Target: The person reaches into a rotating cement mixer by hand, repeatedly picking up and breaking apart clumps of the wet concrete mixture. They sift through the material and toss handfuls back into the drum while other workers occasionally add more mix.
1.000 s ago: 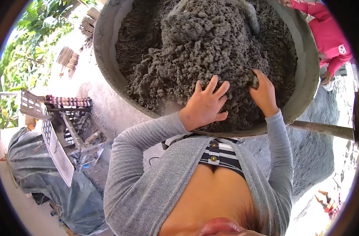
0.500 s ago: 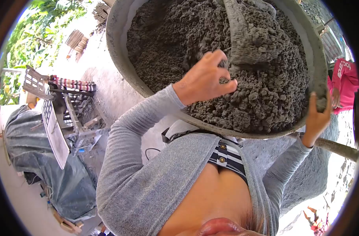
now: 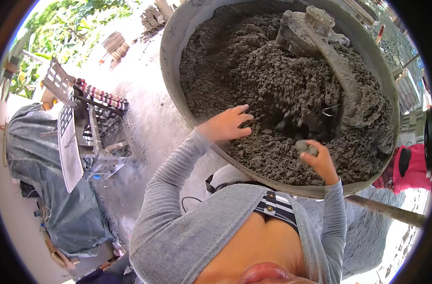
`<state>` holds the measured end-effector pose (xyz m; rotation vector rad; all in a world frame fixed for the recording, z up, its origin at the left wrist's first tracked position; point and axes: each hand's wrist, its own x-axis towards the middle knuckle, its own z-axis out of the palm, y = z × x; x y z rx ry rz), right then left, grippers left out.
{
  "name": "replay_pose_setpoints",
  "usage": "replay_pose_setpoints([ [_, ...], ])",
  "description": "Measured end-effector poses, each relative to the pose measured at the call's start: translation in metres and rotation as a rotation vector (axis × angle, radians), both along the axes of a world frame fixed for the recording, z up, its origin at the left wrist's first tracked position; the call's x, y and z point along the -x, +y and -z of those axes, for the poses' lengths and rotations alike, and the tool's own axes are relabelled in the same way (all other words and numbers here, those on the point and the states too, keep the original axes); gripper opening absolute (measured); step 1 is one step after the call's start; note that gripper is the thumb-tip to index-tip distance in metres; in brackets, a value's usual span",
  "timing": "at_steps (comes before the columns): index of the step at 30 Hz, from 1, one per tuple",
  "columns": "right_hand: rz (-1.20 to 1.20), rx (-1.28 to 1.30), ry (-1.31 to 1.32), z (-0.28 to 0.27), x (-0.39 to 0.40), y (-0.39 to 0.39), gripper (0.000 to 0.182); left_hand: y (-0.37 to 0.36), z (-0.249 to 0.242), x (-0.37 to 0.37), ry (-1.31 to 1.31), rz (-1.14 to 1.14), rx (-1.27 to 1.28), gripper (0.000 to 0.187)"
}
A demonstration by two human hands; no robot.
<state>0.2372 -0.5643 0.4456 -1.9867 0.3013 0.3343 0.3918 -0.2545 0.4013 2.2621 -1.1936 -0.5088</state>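
A large round mixing pan (image 3: 171, 71) in front of me holds dark, crumbly wet mortar (image 3: 235, 61). My left hand (image 3: 228, 124) is over the near left rim, fingers spread and nothing in them. In my right hand (image 3: 321, 163), a small grey lump (image 3: 305, 147) is pinched between thumb and fingers, low over the mortar near the front. A mortar-caked mixing arm (image 3: 336, 71) curves through the right half of the pan. Beside it, a dark hollow holds a thin, shiny wire-like piece (image 3: 328, 111).
A wooden pole (image 3: 386, 209) sticks out under the pan at right. Beyond the right rim is a person in a red top (image 3: 412, 170). To the left stand a cluttered frame (image 3: 100, 137), a leaning panel (image 3: 69, 151) and a dark tarp (image 3: 60, 189). Stacked pieces (image 3: 115, 45) lie farther back.
My left hand has drawn back to the near left rim and its fingers have spread. My right hand has come from the right rim inward over the mortar with the lump. The mixing arm has shifted.
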Motion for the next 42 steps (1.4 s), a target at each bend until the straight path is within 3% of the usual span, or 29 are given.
replay_pose_setpoints([
  [2, 0.214, -0.215, 0.002, 0.015, 0.001, 0.002, 0.036, 0.009, -0.004, -0.007, 0.034, -0.165, -0.185, 0.052],
  [4, -0.406, -0.098, 0.182, 0.042, 0.025, -0.001, 0.038, 0.010, 0.004, -0.008, 0.016, -0.183, -0.256, 0.054],
  [5, -0.454, 0.024, 0.136, 0.055, 0.045, 0.005, 0.038, 0.010, 0.015, -0.007, 0.060, -0.152, -0.282, 0.054],
  [6, -0.408, 0.139, 0.406, 0.015, 0.034, 0.015, 0.038, 0.011, 0.025, -0.007, 0.104, -0.121, -0.307, 0.054],
  [8, -0.163, 0.020, 0.185, 0.005, 0.025, 0.009, 0.036, 0.010, 0.030, -0.010, 0.169, -0.049, -0.283, 0.054],
  [9, 0.119, -0.114, 0.106, 0.009, 0.021, 0.008, 0.035, 0.007, 0.021, -0.009, 0.208, -0.058, -0.290, 0.053],
  [10, 0.113, -0.106, 0.108, 0.018, 0.021, 0.005, 0.035, 0.005, 0.017, -0.007, 0.252, -0.069, -0.295, 0.053],
  [12, -0.185, 0.001, 0.107, 0.030, 0.029, 0.002, 0.038, 0.004, 0.023, -0.010, 0.207, -0.090, -0.245, 0.053],
  [13, -0.415, 0.053, 0.342, 0.025, 0.040, 0.009, 0.042, 0.003, 0.022, -0.012, 0.188, -0.119, -0.246, 0.053],
  [14, -0.396, 0.110, 0.272, 0.026, 0.040, 0.014, 0.046, 0.005, 0.021, -0.013, 0.169, -0.143, -0.251, 0.053],
  [16, -0.178, -0.012, 0.376, 0.011, 0.027, 0.004, 0.043, 0.009, 0.016, -0.016, 0.166, -0.166, -0.265, 0.052],
  [18, 0.218, -0.317, -0.007, -0.003, 0.009, 0.011, 0.043, 0.011, 0.015, -0.011, 0.187, -0.194, -0.299, 0.051],
  [19, 0.390, -0.298, -0.102, -0.010, 0.007, 0.016, 0.039, 0.011, 0.021, -0.009, 0.193, -0.198, -0.295, 0.051],
  [20, 0.387, -0.298, -0.097, -0.001, 0.014, 0.016, 0.039, 0.013, 0.031, -0.008, 0.194, -0.191, -0.268, 0.051],
  [22, -0.579, 0.046, 0.220, 0.026, 0.024, 0.017, 0.040, 0.015, 0.031, -0.014, 0.167, -0.187, -0.245, 0.051],
  [24, -0.387, 0.090, 0.464, 0.007, 0.020, 0.031, 0.039, 0.012, 0.027, -0.015, 0.210, -0.189, -0.249, 0.050],
  [27, 0.262, -0.426, -0.026, 0.008, 0.005, 0.008, 0.038, 0.013, 0.025, -0.015, 0.201, -0.205, -0.239, 0.049],
  [28, 0.449, -0.322, -0.158, 0.007, 0.003, 0.012, 0.038, 0.013, 0.025, -0.013, 0.199, -0.212, -0.235, 0.049],
  [30, -0.009, 0.131, 0.164, 0.025, 0.017, 0.000, 0.040, 0.012, 0.026, -0.014, 0.195, -0.202, -0.242, 0.049],
  [31, -0.504, 0.142, 0.244, 0.038, 0.028, -0.003, 0.043, 0.011, 0.027, -0.014, 0.195, -0.205, -0.251, 0.050],
  [32, -0.409, 0.016, 0.486, 0.036, 0.039, 0.007, 0.044, 0.012, 0.032, -0.013, 0.186, -0.195, -0.249, 0.050],
  [34, -0.330, 0.164, 0.147, 0.002, 0.024, -0.002, 0.043, 0.015, 0.041, -0.014, 0.094, -0.230, -0.116, 0.048],
  [36, 0.179, -0.061, -0.002, -0.046, 0.007, -0.011, 0.040, 0.014, 0.036, -0.012, 0.112, -0.231, -0.116, 0.048],
  [38, 0.538, -0.082, -0.497, -0.085, 0.008, -0.037, 0.029, 0.014, 0.034, -0.012, 0.129, -0.239, -0.129, 0.048],
  [39, 0.667, 0.149, -0.828, -0.109, 0.012, -0.051, 0.031, 0.014, 0.032, -0.011, 0.145, -0.258, -0.141, 0.048],
  [42, 0.751, -0.061, -1.682, -0.213, 0.065, -0.087, 0.026, 0.011, 0.021, -0.015, 0.225, -0.213, -0.298, 0.050],
])
